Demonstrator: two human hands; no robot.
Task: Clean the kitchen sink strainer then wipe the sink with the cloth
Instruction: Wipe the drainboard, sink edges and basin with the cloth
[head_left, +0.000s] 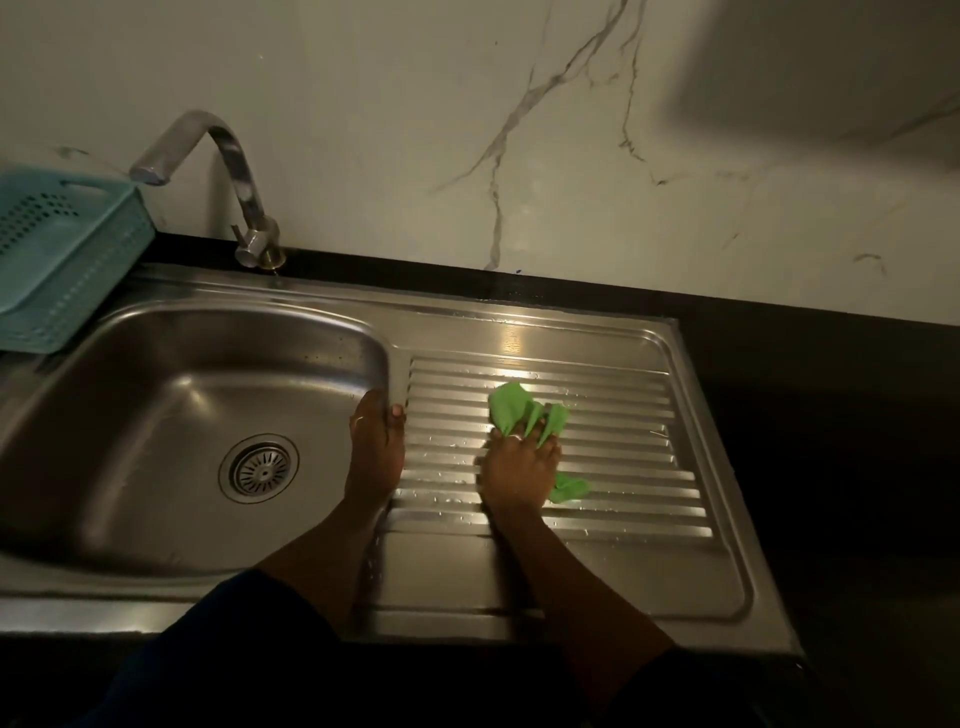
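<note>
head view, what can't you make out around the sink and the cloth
All in the head view:
cloth: middle hidden under the right hand gripping it.
strainer: too dim and small to tell if it is clean.
basket: cut off by the left edge.
left hand: dim light hides whether its fingers curl over the sink rim.
</note>
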